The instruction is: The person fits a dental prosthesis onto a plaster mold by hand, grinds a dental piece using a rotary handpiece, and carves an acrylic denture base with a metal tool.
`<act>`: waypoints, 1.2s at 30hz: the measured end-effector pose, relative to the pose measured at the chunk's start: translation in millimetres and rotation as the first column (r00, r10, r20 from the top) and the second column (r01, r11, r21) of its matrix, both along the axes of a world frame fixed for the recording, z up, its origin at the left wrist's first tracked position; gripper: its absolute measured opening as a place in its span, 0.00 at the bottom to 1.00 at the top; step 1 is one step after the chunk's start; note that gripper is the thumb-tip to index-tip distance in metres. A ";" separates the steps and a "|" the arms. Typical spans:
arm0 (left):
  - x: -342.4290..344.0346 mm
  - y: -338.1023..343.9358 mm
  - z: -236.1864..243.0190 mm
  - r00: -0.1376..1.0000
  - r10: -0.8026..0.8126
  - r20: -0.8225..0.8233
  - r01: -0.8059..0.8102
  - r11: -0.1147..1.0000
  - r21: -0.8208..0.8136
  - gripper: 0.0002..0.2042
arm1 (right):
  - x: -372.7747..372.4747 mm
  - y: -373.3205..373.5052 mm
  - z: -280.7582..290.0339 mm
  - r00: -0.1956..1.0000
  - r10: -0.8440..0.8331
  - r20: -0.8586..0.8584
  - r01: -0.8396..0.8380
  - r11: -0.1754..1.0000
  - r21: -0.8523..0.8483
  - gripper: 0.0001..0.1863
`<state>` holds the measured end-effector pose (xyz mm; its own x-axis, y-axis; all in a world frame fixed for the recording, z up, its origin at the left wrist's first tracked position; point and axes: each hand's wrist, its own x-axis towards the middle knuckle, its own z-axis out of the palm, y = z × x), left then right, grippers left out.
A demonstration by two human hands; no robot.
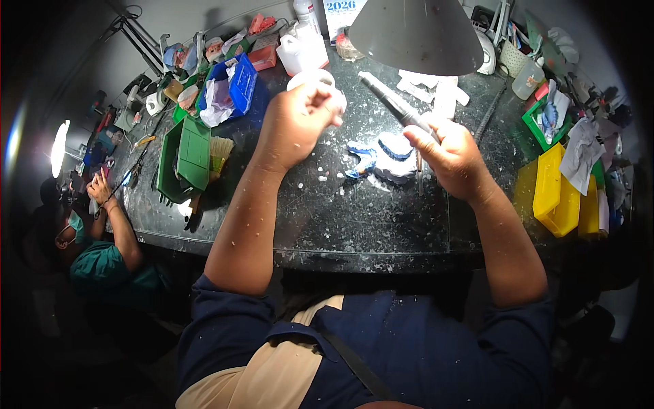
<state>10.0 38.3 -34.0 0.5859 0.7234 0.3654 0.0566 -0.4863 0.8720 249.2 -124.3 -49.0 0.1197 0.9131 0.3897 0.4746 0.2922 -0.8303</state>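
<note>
My right hand (452, 158) is wrapped round a grey rotary handpiece (394, 102), its tip angled up and to the left. My left hand (300, 121) has its fingers curled against a white rounded piece (312, 77), mostly hidden behind the hand; its kind is hard to make out. Between my forearms, blue-and-white dental impressions (395, 151) lie on the dark worktop (354, 218). A thin rod-like tool (419, 174) rests at their right side, under my right hand. White dust and crumbs are scattered over the worktop and my forearms.
A grey lamp shade (415, 37) hangs over the back. Green (185, 158) and blue (240, 85) bins stand left, a yellow bin (553, 191) right. White plastic containers (300, 51) stand behind my left hand. At the far left works another person (109, 252).
</note>
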 end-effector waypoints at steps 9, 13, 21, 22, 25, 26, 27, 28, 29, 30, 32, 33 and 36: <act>8.8 -17.5 13.1 0.898 0.099 0.429 0.107 0.896 -0.431 0.12 | -9.7 -6.0 9.2 0.968 -0.018 0.249 0.067 0.979 -0.190 0.22; 9.8 -19.3 12.8 0.902 0.107 0.419 0.084 0.908 -0.410 0.12 | -8.6 -3.5 6.1 0.971 -0.014 0.240 0.055 0.985 -0.165 0.22; 10.8 -22.1 13.6 0.896 0.133 0.424 0.079 0.891 -0.446 0.13 | -9.0 -5.3 7.8 0.972 -0.005 0.237 0.051 0.980 -0.190 0.23; 10.8 -22.3 13.0 0.900 0.133 0.415 0.070 0.896 -0.438 0.13 | -9.5 -5.7 7.7 0.972 -0.006 0.236 0.052 0.980 -0.191 0.23; 11.3 -22.3 12.3 0.911 0.114 0.397 0.078 0.896 -0.437 0.12 | -9.2 -6.4 7.8 0.968 -0.013 0.252 0.067 0.977 -0.205 0.22; 10.6 -22.1 10.5 0.912 0.114 0.395 0.079 0.894 -0.442 0.12 | -9.8 -6.4 7.6 0.967 -0.015 0.254 0.067 0.978 -0.195 0.22; 10.5 -20.1 6.9 0.896 0.088 0.434 0.143 0.870 -0.472 0.13 | -10.0 -6.0 7.1 0.967 -0.017 0.255 0.067 0.980 -0.187 0.22; 11.0 -17.6 1.8 0.878 0.065 0.474 0.207 0.842 -0.499 0.13 | -9.7 -4.4 5.5 0.967 -0.017 0.253 0.068 0.978 -0.195 0.22; 14.7 -20.0 -0.3 0.900 0.010 0.436 0.246 0.813 -0.528 0.14 | -8.2 -3.0 2.0 0.980 -0.006 0.201 0.041 0.984 -0.172 0.22; 17.8 -26.1 -4.4 0.902 -0.004 0.431 0.265 0.794 -0.547 0.20 | -7.9 -1.8 0.0 0.989 0.007 0.149 0.015 0.989 -0.148 0.22; 23.7 -34.6 -2.6 0.790 -0.045 0.612 0.441 0.734 -0.516 0.25 | -6.7 -5.0 6.2 0.996 0.080 -0.042 -0.089 0.961 -0.263 0.20; 26.4 -39.8 1.9 0.715 -0.153 0.682 0.595 0.645 -0.479 0.30 | -5.9 -6.2 8.0 0.977 0.114 -0.182 -0.164 0.944 -0.288 0.19; 23.0 -44.8 -2.1 0.844 -0.471 0.257 0.535 0.774 -0.338 0.28 | -2.2 -8.9 10.4 0.880 0.138 -0.455 -0.323 0.875 -0.360 0.18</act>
<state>33.1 -6.4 -36.1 0.8669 0.4387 0.2366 -0.2471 -0.0340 0.9684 247.0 -133.1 -38.6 -0.0542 0.9963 -0.0660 0.0334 -0.0643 -0.9974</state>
